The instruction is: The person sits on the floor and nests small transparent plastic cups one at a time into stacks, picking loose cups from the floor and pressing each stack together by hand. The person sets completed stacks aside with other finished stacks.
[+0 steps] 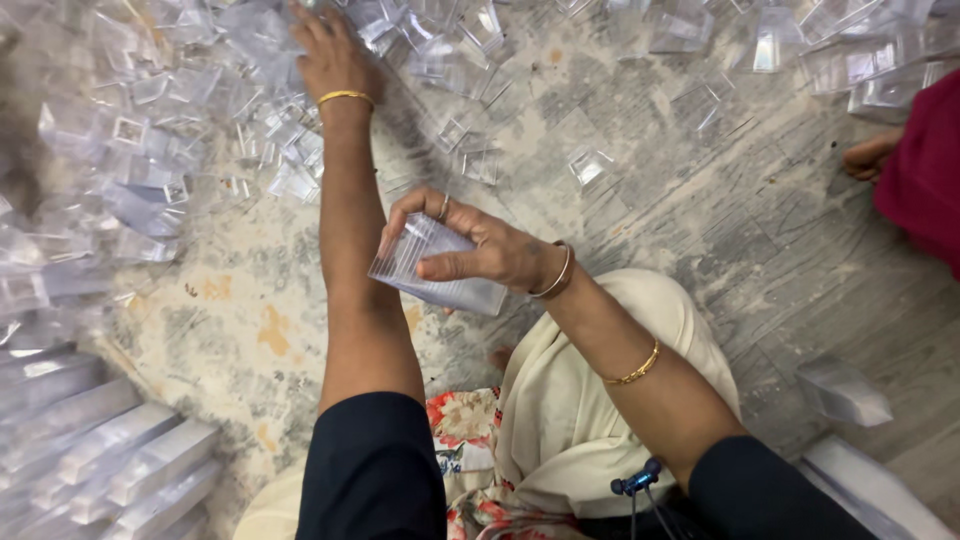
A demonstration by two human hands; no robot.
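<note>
Seen from above, seated on a worn grey stone floor [700, 220] marked with pale yellow stains. Left hand [330, 55] stretched far forward, palm down, fingers spread over a scattered heap of small clear plastic boxes [240, 110] at the top left; cannot tell whether any single box is gripped beneath the fingers. Thin gold bangle [345, 97] on that wrist, dark sleeve [375, 465] at the upper arm. Right hand [470, 245] held nearer the body, over the lap, pinching a short stack of clear plastic box pieces [430, 268] between thumb below and curled fingers above; stack tilted, lifted clear of the floor, just beside the left forearm. Ring [444, 207] on one finger, brown and gold bangles [558, 272] at the wrist, another gold bangle [635, 370] further up the forearm. Cream cloth [590, 400] over the knee, floral fabric [465, 420] beside it.

More loose clear boxes [860, 60] strewn along the top edge and a few singly across the middle of the floor. Neat rows of stacked clear boxes [120, 450] at the lower left. White packets [845, 390] at the lower right. At the right edge, another person's bare foot [870, 155] and deep red garment [925, 170], well apart from both hands.
</note>
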